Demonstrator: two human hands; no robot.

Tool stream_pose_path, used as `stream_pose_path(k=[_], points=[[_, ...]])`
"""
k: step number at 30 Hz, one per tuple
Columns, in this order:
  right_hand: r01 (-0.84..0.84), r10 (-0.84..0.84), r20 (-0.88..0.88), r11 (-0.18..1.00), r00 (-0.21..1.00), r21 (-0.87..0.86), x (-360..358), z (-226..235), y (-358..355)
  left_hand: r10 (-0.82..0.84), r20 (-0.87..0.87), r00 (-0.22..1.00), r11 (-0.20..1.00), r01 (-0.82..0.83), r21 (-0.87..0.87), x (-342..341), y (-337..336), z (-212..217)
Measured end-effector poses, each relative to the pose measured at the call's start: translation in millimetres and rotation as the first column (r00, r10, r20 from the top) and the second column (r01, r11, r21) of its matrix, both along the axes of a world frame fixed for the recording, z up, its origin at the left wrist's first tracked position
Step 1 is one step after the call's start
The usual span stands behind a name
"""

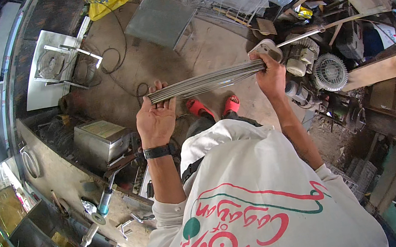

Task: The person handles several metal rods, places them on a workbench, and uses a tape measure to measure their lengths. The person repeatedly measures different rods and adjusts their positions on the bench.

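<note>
A bundle of thin, straight metal rods [209, 81] stretches level across in front of me, above my red slippers. Its left end lies against the palm side of my left hand [156, 120], whose fingers bend around the rods. My left wrist wears a black watch [159, 151]. At the other end, my right hand [271, 77] is closed around the rods. Toward the middle the rods fan slightly apart.
A workbench [127, 229] with an angle grinder [99, 216] stands at my left, near a metal box [101, 137]. Electric motors [330, 72] and scrap boards crowd the right. Ahead lie a grey sheet panel [160, 20], a loose cable [120, 66] and a yellow bag [106, 0].
</note>
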State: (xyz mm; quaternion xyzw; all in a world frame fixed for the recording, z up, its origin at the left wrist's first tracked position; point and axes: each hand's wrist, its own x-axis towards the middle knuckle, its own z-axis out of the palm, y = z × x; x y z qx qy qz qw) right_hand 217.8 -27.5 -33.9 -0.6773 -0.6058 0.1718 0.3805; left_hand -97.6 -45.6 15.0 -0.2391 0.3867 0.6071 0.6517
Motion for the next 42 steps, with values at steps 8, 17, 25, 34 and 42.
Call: stream_pose_path(k=[8,17,25,34,42], points=[[0.089,-0.084,0.075,0.994,0.994,-0.060,3,-5,12,-0.089,-0.012,0.996,0.995,0.089,0.043,0,28,-16],[0.197,-0.196,0.101,0.980,0.975,-0.006,20,10,46,-0.245,-0.070,0.967,0.955,0.254,0.153,25,92,-38],[0.307,-0.300,0.107,0.951,0.948,-0.045,85,33,113,-0.325,0.091,0.941,0.928,0.299,0.225,90,186,-23],[0.031,-0.017,0.102,0.989,0.995,-0.143,147,-21,213,-0.019,0.219,0.976,0.996,-0.001,0.091,159,227,-111],[-0.505,0.511,-0.053,0.821,0.858,-0.267,130,-53,307,0.319,0.088,0.944,0.936,-0.299,-0.188,152,175,-120]])
